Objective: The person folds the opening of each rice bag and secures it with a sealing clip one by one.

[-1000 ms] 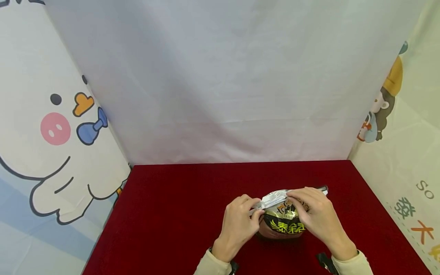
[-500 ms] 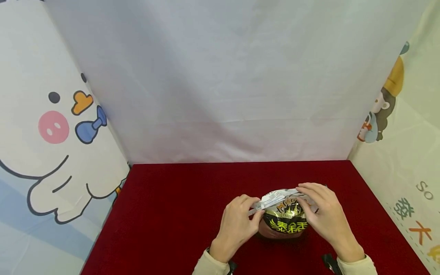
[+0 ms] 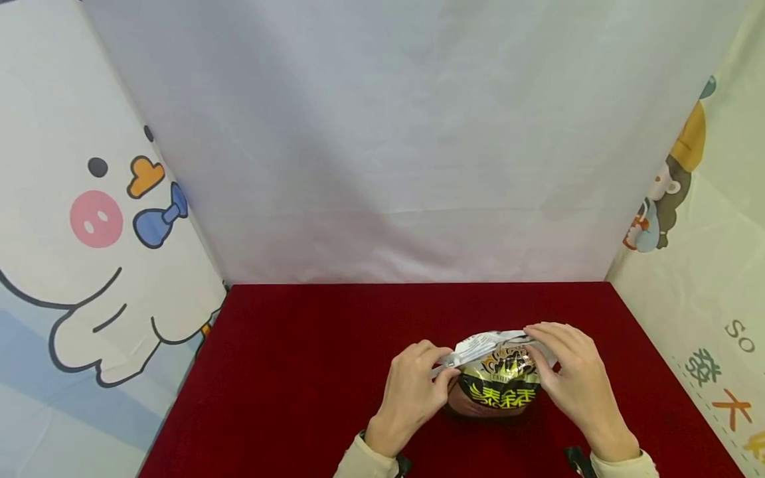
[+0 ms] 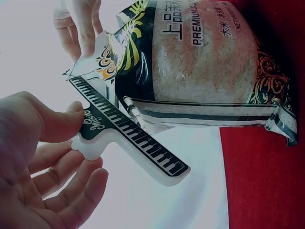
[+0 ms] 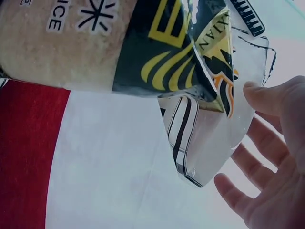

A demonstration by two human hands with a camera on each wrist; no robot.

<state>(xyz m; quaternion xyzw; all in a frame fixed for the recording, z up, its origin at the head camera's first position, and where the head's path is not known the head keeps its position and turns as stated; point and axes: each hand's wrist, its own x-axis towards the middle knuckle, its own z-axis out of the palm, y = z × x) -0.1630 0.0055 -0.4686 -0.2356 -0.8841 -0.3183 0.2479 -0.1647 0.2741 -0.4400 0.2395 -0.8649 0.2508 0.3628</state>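
Observation:
A clear and black bag of rice (image 3: 502,392) stands upright on the red tabletop in the head view, its silvery top edge folded over. At its top left corner my left hand (image 3: 412,388) pinches a clip with a piano-key pattern (image 4: 128,129) between thumb and fingers. The clip lies along the bag's top edge in the left wrist view; whether it grips the plastic I cannot tell. My right hand (image 3: 576,382) pinches the right part of the folded top edge. In the right wrist view, thumb and fingers hold the bag's clear plastic flap (image 5: 245,90).
The red tabletop (image 3: 317,372) extends to the left of the bag. A white cloth backdrop (image 3: 382,166) rises behind it. Printed cloths with cartoon figures hang at the left (image 3: 54,199) and right (image 3: 687,299).
My right hand has slid rightward along the folded top edge of the rice bag, uncovering more of the label. My left hand stays at the top left corner with the clip.

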